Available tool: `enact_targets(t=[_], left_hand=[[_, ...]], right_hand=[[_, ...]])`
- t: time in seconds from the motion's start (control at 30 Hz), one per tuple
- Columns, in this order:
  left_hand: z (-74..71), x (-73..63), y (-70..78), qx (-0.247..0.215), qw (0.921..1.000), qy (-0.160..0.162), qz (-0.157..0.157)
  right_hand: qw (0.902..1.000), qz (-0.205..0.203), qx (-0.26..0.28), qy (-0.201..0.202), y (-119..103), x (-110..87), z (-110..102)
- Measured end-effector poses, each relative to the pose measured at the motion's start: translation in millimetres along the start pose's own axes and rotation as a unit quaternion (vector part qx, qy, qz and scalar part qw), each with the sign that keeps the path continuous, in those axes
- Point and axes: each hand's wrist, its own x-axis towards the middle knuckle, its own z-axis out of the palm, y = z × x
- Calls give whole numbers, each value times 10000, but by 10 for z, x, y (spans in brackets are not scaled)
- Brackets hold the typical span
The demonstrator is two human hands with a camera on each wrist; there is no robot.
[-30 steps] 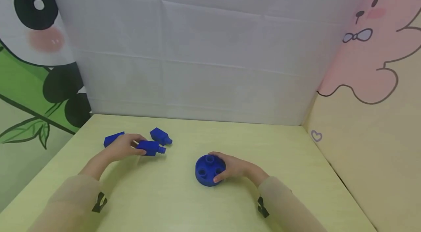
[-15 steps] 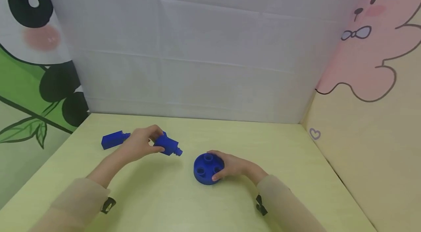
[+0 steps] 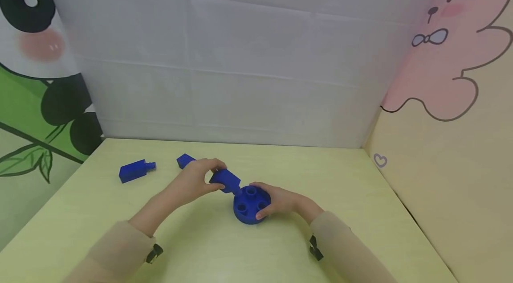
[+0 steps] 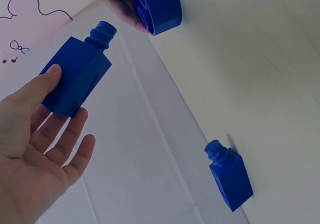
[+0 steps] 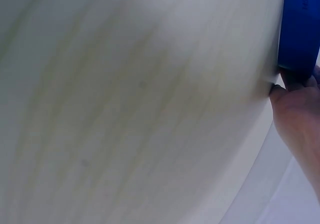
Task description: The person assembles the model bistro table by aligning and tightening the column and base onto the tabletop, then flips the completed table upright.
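My left hand [image 3: 194,182] pinches a blue block with a ribbed, screw-like neck [image 3: 225,180] between thumb and fingers. In the left wrist view the held block's neck points toward a round blue base [image 4: 167,6], with a gap between them. My right hand [image 3: 282,200] grips that round base [image 3: 246,214] by its right side on the table; three raised sockets face up. A second necked block [image 3: 185,161] lies behind my left hand, partly hidden. Farther left lies a third necked block [image 3: 136,170]. The right wrist view catches only a hand and a blue surface [image 5: 299,31] at its edge.
The pale yellow table [image 3: 320,171] ends at a white cloth wall [image 3: 248,104] at the back. Printed panels stand at both sides, a pink bear [image 3: 433,73] on the right one. Black bands [image 3: 315,248] show at both sleeves.
My left hand has carried the pinched block rightward, close to the round base. The second block now shows partly behind that hand. My right hand keeps its hold on the base.
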Motion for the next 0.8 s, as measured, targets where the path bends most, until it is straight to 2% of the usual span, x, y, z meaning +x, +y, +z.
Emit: enact_targets(t=[0.2, 0.5, 0.8], left_hand=[[127, 16, 61, -44, 9988, -44, 488], [302, 25, 92, 51, 9945, -316, 996], [458, 23, 75, -180, 9916, -565, 1147]], right_hand=[[10000, -3, 2, -24, -42, -12, -2], [10000, -26, 17, -84, -45, -23, -6], [9993, -242, 239, -140, -51, -31, -24]])
